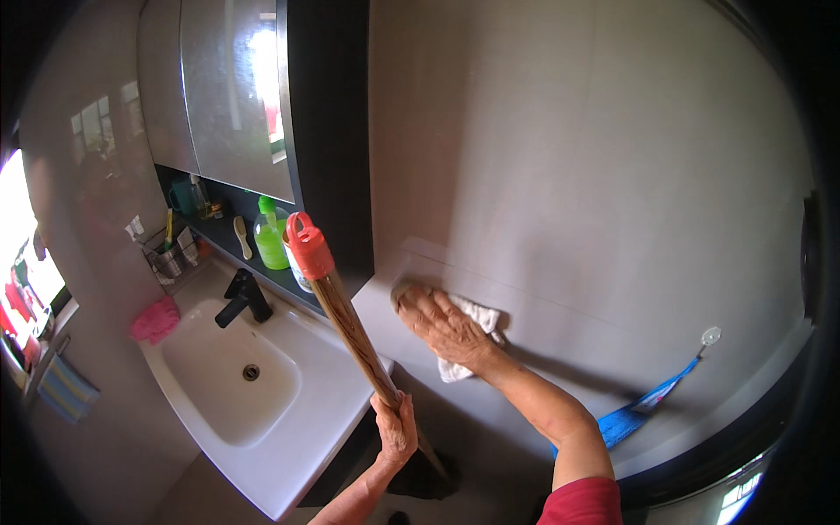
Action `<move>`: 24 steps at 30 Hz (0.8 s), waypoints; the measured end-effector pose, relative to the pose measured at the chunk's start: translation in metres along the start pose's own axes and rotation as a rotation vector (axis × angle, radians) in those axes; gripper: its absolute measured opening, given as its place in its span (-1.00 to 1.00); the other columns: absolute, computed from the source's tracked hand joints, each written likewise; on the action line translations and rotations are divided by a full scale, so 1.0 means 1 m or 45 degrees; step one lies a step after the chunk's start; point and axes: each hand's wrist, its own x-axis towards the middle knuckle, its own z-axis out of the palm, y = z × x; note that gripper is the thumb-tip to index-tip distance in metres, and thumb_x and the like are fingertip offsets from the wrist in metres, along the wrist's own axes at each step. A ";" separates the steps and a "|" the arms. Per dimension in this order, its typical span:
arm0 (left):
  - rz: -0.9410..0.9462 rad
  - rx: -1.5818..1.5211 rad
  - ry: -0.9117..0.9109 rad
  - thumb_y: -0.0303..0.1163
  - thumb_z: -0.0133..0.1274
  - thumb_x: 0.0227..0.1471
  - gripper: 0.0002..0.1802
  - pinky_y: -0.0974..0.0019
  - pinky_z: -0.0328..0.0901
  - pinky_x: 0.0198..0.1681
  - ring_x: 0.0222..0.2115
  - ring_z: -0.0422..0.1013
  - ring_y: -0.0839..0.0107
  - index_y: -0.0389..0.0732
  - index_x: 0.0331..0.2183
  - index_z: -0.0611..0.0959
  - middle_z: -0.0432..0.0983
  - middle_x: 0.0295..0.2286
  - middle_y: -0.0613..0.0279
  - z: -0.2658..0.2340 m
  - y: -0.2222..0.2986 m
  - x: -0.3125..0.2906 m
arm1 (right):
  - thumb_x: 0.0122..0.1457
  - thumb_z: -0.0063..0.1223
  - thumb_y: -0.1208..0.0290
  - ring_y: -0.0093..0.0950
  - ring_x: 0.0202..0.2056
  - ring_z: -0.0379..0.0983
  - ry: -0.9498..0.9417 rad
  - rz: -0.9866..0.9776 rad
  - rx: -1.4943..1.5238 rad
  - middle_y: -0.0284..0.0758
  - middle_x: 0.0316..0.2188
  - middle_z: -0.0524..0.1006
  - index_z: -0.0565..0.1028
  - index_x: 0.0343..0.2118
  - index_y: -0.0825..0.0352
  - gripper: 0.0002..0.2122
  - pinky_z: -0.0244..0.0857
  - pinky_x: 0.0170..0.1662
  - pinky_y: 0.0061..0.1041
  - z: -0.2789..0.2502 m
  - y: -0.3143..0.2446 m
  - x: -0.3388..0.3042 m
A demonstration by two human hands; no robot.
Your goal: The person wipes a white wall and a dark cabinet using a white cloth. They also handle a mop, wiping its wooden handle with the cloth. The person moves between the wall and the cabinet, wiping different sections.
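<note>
My right hand [442, 322] presses a white cloth [477, 337] flat against the grey tiled wall [595, 175], just right of the sink. My left hand [395, 429] grips a wooden pole [350, 328] with a red cap [306, 245] at its top end. The pole leans upright between the sink and the wall, its lower end running down to a dark head near the floor. My right sleeve is red.
A white washbasin [262, 385] with a black tap [243, 297] is at the left. A pink cloth [156, 319] lies on its rim. A shelf under the mirrored cabinet [232, 96] holds a green bottle [269, 236] and toiletries. A blue cloth [643, 411] hangs from a wall hook.
</note>
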 end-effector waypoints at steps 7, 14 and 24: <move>0.041 -0.059 -0.030 -0.60 -0.14 0.06 -0.77 0.41 0.23 -0.42 -0.49 0.26 0.49 -0.21 -0.22 0.22 0.25 -0.41 0.23 -0.003 0.002 -0.009 | 0.06 -0.13 0.31 -0.31 0.12 0.08 0.014 0.069 -0.049 -0.31 0.02 0.27 0.28 0.07 0.24 -0.54 0.06 0.07 -0.36 0.020 0.006 0.022; 0.059 -0.127 -0.007 -0.56 -0.16 0.09 -0.78 0.41 0.23 -0.42 -0.48 0.25 0.49 -0.21 -0.20 0.22 0.25 -0.42 0.21 0.000 0.000 -0.010 | 0.01 -0.04 0.30 -0.28 0.15 0.06 0.444 0.728 -0.203 -0.37 0.08 0.24 0.43 -0.06 0.19 -0.62 0.07 0.04 -0.35 0.002 0.054 0.091; 0.123 -0.168 0.029 -0.62 -0.14 0.05 -0.71 0.47 0.23 -0.43 -0.46 0.26 0.50 -0.20 -0.18 0.20 0.26 -0.35 0.22 -0.018 -0.006 -0.026 | 0.04 -0.09 0.25 -0.35 0.08 0.14 0.233 0.556 -0.043 -0.44 0.00 0.30 0.41 -0.01 0.09 -0.61 0.06 0.03 -0.34 0.048 -0.044 0.046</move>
